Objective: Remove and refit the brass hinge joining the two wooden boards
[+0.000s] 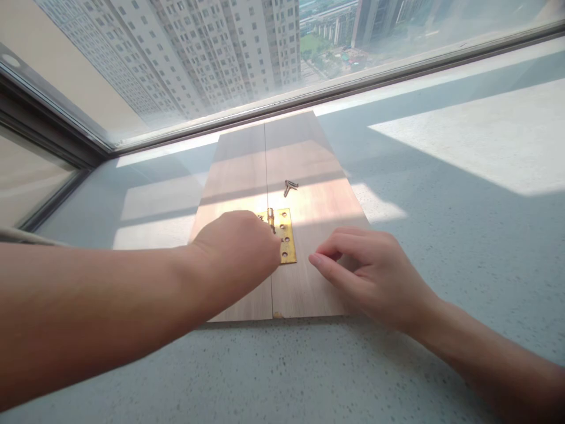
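A brass butt hinge (288,238) lies across the seam between two pale wooden boards (313,288). Its right leaf shows several screw holes, while most of the left leaf is hidden by my left hand (241,244). That hand is closed over the hinge beside the knuckle, its fingertips out of sight; whether it grips the hinge or something small cannot be made out. Over the right board, just right of the hinge, my right hand (368,265) has its fingers curled and thumb against forefinger, with nothing visible in them. Several loose screws (290,187) lie together beyond the hinge.
The boards lie side by side on a speckled grey sill (441,224), striped by sunlight and shadow. Behind them runs the dark window frame (309,109), with tall buildings outside. A second frame section (48,194) stands at the left corner.
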### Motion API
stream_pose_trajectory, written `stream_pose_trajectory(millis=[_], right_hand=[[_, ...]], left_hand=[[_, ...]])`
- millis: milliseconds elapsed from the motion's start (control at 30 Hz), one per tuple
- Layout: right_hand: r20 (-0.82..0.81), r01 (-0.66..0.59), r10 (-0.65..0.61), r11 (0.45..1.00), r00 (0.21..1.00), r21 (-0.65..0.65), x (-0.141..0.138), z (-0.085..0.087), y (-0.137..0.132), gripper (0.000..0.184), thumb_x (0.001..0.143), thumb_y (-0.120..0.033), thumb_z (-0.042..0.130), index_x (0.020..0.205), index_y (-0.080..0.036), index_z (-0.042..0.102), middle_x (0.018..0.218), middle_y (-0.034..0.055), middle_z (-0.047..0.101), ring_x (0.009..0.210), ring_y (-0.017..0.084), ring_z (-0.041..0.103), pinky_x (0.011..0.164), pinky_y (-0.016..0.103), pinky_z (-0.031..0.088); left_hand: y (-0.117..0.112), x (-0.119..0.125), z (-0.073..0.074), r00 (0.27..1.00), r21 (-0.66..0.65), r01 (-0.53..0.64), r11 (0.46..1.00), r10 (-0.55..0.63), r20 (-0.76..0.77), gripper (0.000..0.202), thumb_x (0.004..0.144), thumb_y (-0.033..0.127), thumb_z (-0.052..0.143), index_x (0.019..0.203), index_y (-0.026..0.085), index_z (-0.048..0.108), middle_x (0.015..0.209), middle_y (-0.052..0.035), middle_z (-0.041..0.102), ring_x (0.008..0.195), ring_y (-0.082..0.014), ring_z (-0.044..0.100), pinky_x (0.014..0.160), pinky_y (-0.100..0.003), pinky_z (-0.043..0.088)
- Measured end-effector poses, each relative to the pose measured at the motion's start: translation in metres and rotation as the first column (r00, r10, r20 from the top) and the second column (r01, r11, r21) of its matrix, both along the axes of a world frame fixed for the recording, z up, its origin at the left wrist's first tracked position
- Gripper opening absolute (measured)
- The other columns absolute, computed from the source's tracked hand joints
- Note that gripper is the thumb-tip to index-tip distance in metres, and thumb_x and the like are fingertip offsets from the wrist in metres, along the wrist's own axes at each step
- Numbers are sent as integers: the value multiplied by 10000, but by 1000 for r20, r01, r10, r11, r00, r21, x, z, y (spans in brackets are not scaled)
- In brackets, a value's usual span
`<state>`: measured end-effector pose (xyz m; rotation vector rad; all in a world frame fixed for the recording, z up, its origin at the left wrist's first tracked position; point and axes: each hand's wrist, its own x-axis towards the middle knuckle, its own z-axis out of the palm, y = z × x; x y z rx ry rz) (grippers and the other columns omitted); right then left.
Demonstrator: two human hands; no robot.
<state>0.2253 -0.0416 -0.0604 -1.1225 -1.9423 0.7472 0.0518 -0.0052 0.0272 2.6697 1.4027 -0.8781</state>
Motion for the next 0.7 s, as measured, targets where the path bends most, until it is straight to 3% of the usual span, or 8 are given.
stream_pose_trajectory(millis=[67,133,233,333,433,567,633,700], right_hand=[[-4,-8,8,1000,1000,5,0,0,0,196,830,-192,570,641,-178,620,618,-12,620,594,99,546,567,243,395],[-1,-19,19,1000,1000,-8,0,0,-1,194,830,-191,570,643,-180,620,623,-10,622,598,103,548,566,244,397],[8,-17,17,999,1000,-27,0,0,-1,199,832,-194,569,639,-183,615,616,-10,618,588,103,541,547,243,391],[3,-17,17,1000,1000,-6,0,1,-1,200,830,-192,571,635,-184,615,609,-12,615,585,102,542,553,244,393],[-5,-14,14,1000,1000,3,1,2,-1,200,830,-188,566,636,-185,616,610,-11,615,586,102,544,562,247,398],[6,-28,28,999,1000,-25,-1,0,-2,197,832,-195,561,644,-180,616,621,-8,614,596,104,546,560,248,394],[12,-42,43,998,999,-40,-2,-1,-2,199,834,-199,560,645,-178,617,622,-6,611,597,104,545,559,248,393],[16,-46,47,998,999,-49,-2,-2,-2,203,837,-206,560,645,-177,617,622,-5,611,598,105,544,560,248,394]], left_hand=[[-3,-5,1,995,-4,-27,1000,27,-101,194,721,158,571,530,172,598,543,-63,577,525,-169,527,541,-300,389],[3,-9,4,972,-57,-211,976,203,-116,215,770,203,508,595,171,630,610,-80,627,516,-167,534,518,-291,387],[21,-5,7,874,-255,-484,837,473,-108,307,809,237,427,639,160,670,618,-92,654,506,-165,546,511,-283,404],[31,6,7,927,-208,-369,906,342,-155,261,773,184,454,657,142,685,607,-95,638,505,-174,542,510,-295,397],[22,12,4,960,-118,-196,973,167,-224,171,699,111,521,642,143,680,560,-86,596,474,-197,527,472,-310,378],[1,5,1,963,-133,126,983,-153,-223,254,626,-40,512,592,166,656,558,-72,596,522,-205,560,499,-303,373],[-2,1,2,964,-108,124,986,-145,-221,251,633,-34,516,609,174,656,584,-72,611,553,-201,566,525,-301,381],[0,0,6,977,-72,-6,997,-10,-214,179,659,46,545,660,178,666,641,-82,634,581,-204,573,541,-302,390]])
